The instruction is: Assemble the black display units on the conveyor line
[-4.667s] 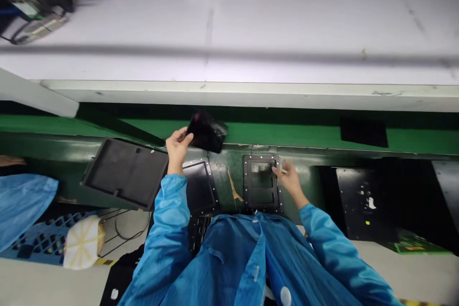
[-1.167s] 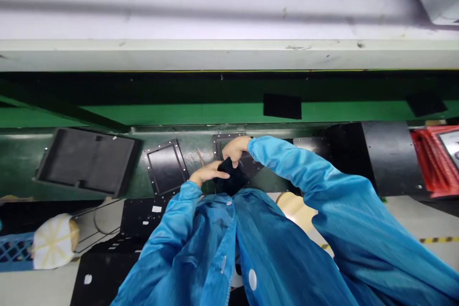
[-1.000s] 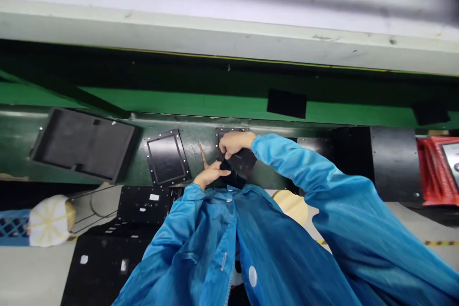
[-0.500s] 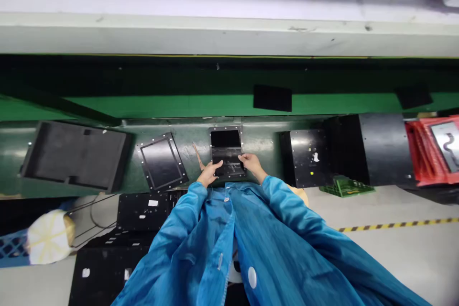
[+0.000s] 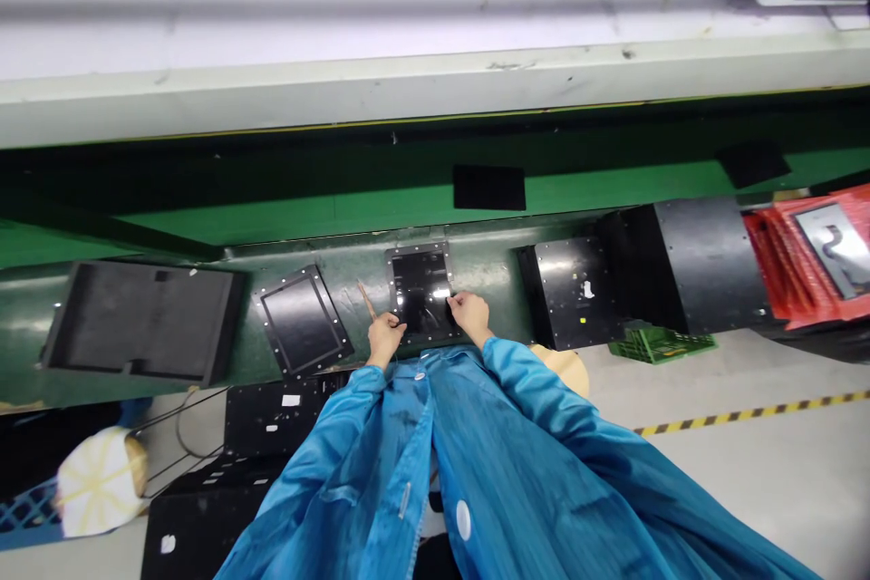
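Note:
A glossy black sheet (image 5: 422,283) lies over a black frame (image 5: 391,267) with screw heads along its border, on the green bench in front of me. My left hand (image 5: 386,338) is closed, fingertips pressed together at the sheet's lower left edge; what they pinch is too small to make out. At the right edge, the thumb and forefinger of my right hand (image 5: 470,315) pinch the sheet's side. Behind my left hand a thin brownish strip (image 5: 367,299) lies on the bench. A second, similar black framed panel (image 5: 304,322) rests tilted to the left.
A large black tray (image 5: 142,322) lies far left. Black boxes (image 5: 577,290) stand right, beside red bubble-wrap packs (image 5: 781,267) and a green crate (image 5: 662,344). A white ledge (image 5: 408,95) overhangs the back. More black boxes (image 5: 272,417) stand below left, near a stool (image 5: 101,480).
The sheet's visible seam and the darker upper area are gone; the surface now looks evenly glossy. My left hand has moved slightly down and outward. The view has tilted and shifted.

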The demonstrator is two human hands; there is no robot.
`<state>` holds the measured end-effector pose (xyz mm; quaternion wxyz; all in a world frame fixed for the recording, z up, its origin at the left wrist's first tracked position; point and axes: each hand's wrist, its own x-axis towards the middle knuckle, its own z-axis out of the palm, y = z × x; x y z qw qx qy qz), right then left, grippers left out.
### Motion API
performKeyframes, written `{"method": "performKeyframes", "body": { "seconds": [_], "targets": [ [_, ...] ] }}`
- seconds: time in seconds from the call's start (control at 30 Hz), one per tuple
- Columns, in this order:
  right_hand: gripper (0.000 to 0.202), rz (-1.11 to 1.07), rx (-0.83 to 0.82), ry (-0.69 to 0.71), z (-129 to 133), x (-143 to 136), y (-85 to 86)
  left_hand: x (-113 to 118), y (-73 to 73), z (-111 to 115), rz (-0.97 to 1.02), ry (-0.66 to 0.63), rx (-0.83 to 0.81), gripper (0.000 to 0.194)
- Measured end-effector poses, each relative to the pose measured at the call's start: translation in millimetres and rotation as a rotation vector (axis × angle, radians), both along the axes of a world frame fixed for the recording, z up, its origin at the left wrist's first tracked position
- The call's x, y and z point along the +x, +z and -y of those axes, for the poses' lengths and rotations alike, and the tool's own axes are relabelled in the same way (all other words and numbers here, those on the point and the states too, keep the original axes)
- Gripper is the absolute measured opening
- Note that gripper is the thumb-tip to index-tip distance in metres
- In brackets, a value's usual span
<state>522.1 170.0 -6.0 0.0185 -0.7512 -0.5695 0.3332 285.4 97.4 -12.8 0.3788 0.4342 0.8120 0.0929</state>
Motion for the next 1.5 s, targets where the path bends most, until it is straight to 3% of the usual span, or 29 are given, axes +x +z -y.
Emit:
{"method": "performKeyframes", "body": {
  "seconds": [0.13,0.27,0.4,0.6,0.9,1.13,1.23,1.3,1.4,1.5],
  "targets": [
    [0.034,0.054,-0.044,0.089,3.8,13.0,4.0,-5.3,4.6,-1.4,-0.124,-0.101,-0.076,0.028],
    [0.040,-0.019,-0.146,0.076,17.7,22.9,-7.8,-12.4,5.6,-4.4,-0.121,-0.135,-0.195,0.033],
    [0.034,-0.082,-0.114,0.018,29.9,22.7,-15.9,-10.7,6.3,-2.8,-0.129,-0.174,-0.180,0.034],
    [0.030,-0.096,-0.128,-0.004,33.7,22.6,-13.3,-3.3,4.2,1.6,-0.135,-0.229,-0.247,0.034],
    [0.029,-0.067,-0.125,0.069,33.7,22.4,-27.0,-6.4,-2.2,-10.5,-0.083,-0.256,-0.317,0.037],
    [0.027,-0.019,-0.193,0.130,33.9,23.9,-19.4,-13.1,1.0,-4.6,-0.053,-0.333,-0.293,0.035],
    [0.027,-0.021,-0.241,0.217,14.2,29.1,-13.7,-20.9,5.2,-8.4,-0.078,-0.343,-0.320,0.040],
    [0.026,-0.038,-0.150,0.203,-17.3,28.2,-9.6,-28.0,8.7,-26.6,-0.107,-0.272,-0.236,0.040],
    [0.049,-0.122,0.127,0.139,-84.1,17.6,-5.7,-36.3,12.2,-82.5,-0.112,-0.173,0.071,0.047],
    [0.058,-0.231,0.240,0.195,-141.3,2.6,-4.6,-35.6,14.1,-147.7,-0.085,-0.195,0.253,0.053]
  ]
}}
